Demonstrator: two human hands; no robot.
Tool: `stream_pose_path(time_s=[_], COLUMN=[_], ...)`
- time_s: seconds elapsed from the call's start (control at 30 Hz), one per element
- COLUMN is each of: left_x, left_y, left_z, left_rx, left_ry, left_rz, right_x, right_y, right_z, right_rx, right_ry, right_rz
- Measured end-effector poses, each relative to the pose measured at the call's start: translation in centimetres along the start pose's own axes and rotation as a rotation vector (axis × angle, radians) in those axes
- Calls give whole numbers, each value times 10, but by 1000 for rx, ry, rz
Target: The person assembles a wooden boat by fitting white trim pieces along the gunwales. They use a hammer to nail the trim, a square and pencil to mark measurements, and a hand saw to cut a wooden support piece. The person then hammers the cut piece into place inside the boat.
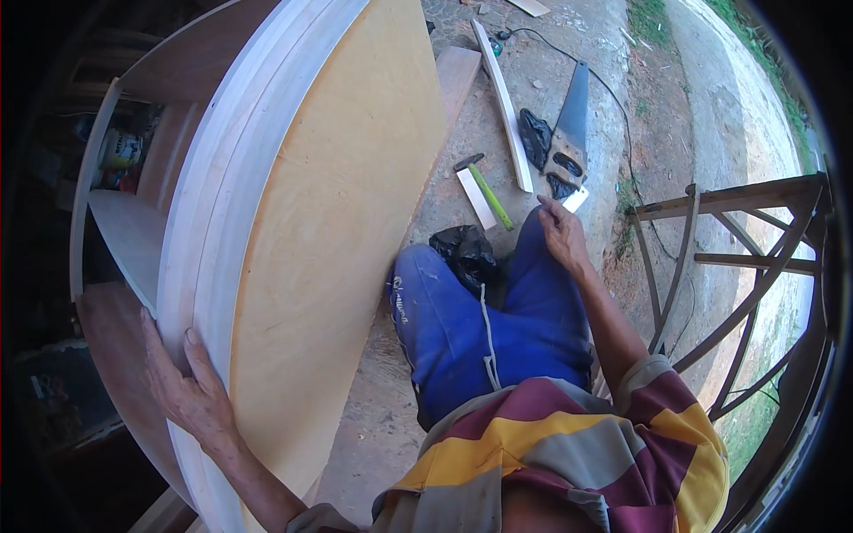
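Observation:
On my left stands a large wooden cabinet or shelf unit, its broad plywood side panel (346, 151) facing me. Pale wood strips (213, 204) run along the panel's edge. My left hand (189, 391) lies on these strips, thumb and fingers stretched apart across them. My right hand (565, 236) rests on my right knee, fingers loosely extended and apart, with no tool seen in it. A short white piece (577, 198) shows just beyond that hand. Ahead of my knees lie a hammer (489, 191) with a green handle and a small pale wood piece (476, 199).
A handsaw (571, 120), black plastic bags (467, 253) and a long wood strip (505, 107) lie on the concrete ground. A dark cable (622, 98) curves past the saw. At right stands a dark frame with crossed bars (755, 206). Shelves (124, 233) extend left of the strips.

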State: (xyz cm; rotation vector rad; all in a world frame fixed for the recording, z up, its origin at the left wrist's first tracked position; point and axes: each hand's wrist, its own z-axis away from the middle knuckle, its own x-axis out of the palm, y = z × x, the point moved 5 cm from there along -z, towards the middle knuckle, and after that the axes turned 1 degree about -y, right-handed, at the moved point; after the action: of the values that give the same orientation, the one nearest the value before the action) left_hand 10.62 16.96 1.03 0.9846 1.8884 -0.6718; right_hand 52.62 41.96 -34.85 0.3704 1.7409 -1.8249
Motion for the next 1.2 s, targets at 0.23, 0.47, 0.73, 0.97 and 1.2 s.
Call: stream_pose_path(time_s=[0.23,0.47,0.73,0.97,1.2], left_x=[1,-2,-7,-32,83], left_y=[1,-12,-13,11,75], left_z=[12,15,15,43,126], left_rx=[73,86,260,409,485], left_ry=[56,106,229,487,-16], left_rz=[-55,-187,-331,-294,491], right_x=[75,197,286,297,179], right_y=[-53,-18,93,103,-106], right_z=[1,84,154,152,105], right_rx=[-9,-108,39,-383,-880], right_ry=[-395,-943,-1165,-679,-392], right_rz=[79,457,763,363,158])
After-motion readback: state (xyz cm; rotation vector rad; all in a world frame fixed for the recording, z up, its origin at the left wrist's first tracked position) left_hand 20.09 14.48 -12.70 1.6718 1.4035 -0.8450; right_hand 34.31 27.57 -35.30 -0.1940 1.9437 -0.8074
